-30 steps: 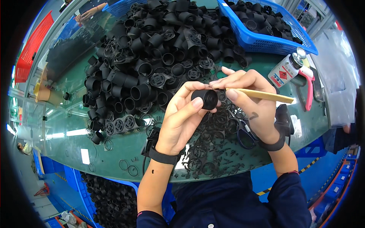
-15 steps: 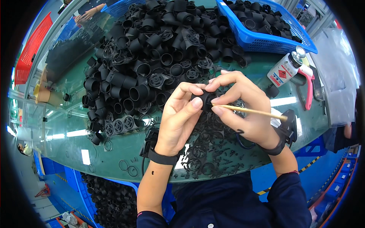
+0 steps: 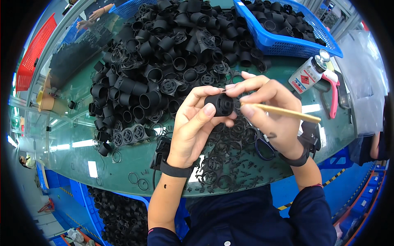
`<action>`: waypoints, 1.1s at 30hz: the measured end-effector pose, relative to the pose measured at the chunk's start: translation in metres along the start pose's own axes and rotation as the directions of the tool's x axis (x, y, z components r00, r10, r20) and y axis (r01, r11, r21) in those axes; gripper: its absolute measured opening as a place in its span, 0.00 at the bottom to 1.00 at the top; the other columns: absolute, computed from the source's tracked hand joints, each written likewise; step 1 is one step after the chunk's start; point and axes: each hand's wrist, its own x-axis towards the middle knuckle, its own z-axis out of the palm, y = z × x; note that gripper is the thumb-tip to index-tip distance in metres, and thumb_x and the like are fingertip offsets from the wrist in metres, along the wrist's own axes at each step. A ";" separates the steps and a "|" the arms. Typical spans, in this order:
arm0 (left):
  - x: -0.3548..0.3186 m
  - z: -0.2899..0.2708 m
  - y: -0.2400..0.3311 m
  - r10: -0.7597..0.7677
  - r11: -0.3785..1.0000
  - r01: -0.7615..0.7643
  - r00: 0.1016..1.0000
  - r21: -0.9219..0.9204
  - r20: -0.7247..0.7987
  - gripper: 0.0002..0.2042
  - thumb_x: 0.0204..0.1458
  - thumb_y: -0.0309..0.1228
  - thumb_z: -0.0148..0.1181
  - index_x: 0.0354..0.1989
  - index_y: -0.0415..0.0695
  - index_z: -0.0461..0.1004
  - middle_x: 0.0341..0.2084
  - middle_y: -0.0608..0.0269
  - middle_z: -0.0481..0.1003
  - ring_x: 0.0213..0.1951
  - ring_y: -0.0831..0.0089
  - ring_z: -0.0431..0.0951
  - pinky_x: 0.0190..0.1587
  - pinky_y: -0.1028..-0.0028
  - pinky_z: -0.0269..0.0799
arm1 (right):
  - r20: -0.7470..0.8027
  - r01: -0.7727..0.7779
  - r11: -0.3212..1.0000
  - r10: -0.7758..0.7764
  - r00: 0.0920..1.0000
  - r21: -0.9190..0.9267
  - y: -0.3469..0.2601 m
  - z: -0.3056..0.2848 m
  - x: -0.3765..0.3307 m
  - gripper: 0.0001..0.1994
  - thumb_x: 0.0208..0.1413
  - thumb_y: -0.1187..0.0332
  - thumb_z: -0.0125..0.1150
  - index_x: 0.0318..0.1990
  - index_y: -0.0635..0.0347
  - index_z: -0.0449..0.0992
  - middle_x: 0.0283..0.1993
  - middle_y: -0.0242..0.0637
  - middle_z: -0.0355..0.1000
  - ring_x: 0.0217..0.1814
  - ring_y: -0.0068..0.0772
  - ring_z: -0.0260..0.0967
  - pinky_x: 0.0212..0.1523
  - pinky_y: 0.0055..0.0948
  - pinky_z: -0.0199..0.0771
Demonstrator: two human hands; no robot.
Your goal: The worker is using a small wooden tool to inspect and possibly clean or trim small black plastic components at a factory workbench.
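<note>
A green glass-topped workbench (image 3: 82, 151) carries a large heap of black plastic cylindrical fittings (image 3: 164, 53), with a blue basket (image 3: 287, 45) of like parts at the far right. Nearer the person lies a scatter of thin black rings (image 3: 221, 164), and beside it scissors (image 3: 262, 143), pink-handled pliers (image 3: 334, 92) and a small white bottle (image 3: 308, 74). Both hands meet above the rings. The left hand (image 3: 193, 127) is clamped on one black cylindrical fitting (image 3: 219, 104), thumb across its side. The right hand (image 3: 266, 110) pinches a thin tan stick (image 3: 283, 112) and also touches the fitting's far end with its fingertips (image 3: 236, 86). Risk, as judged: the fitting is held over clutter; a slip of the thumb would drop it among identical parts. The stick, pressed at an angle, could snap or skid onto the left fingers.
</note>
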 end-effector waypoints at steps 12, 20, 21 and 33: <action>0.000 0.001 -0.001 0.015 0.998 -0.014 1.000 0.054 -0.014 0.16 0.51 0.28 0.58 0.47 0.37 0.66 0.42 0.55 0.70 0.36 0.74 0.73 0.36 0.76 0.72 | 0.251 0.217 0.884 -0.118 0.961 -0.415 -0.016 -0.002 0.006 0.08 0.39 0.78 0.63 0.30 0.59 0.71 0.39 0.42 0.73 0.43 0.39 0.72 0.56 0.51 0.60; -0.002 0.003 -0.004 0.016 0.996 -0.006 0.993 0.092 -0.114 0.15 0.50 0.25 0.59 0.45 0.38 0.66 0.36 0.59 0.72 0.35 0.75 0.73 0.38 0.76 0.71 | 0.306 0.471 0.541 -0.369 0.877 -0.696 -0.005 0.015 -0.007 0.08 0.39 0.80 0.60 0.30 0.62 0.70 0.36 0.40 0.74 0.40 0.37 0.75 0.58 0.53 0.58; -0.001 0.004 -0.004 0.005 0.999 0.000 0.994 0.043 -0.113 0.15 0.50 0.26 0.58 0.46 0.39 0.66 0.36 0.59 0.72 0.37 0.75 0.72 0.39 0.76 0.71 | 0.249 0.407 0.648 -0.325 0.912 -0.644 -0.004 0.012 -0.007 0.08 0.41 0.81 0.59 0.31 0.61 0.70 0.36 0.40 0.75 0.40 0.37 0.74 0.59 0.52 0.57; 0.000 -0.005 -0.005 -0.011 0.993 0.014 1.000 -0.121 0.021 0.08 0.53 0.27 0.53 0.41 0.42 0.65 0.39 0.58 0.71 0.42 0.72 0.71 0.45 0.69 0.69 | -0.027 -0.076 0.996 0.074 0.997 -0.046 -0.003 0.006 0.000 0.02 0.45 0.77 0.59 0.27 0.65 0.73 0.36 0.41 0.74 0.38 0.29 0.71 0.46 0.31 0.67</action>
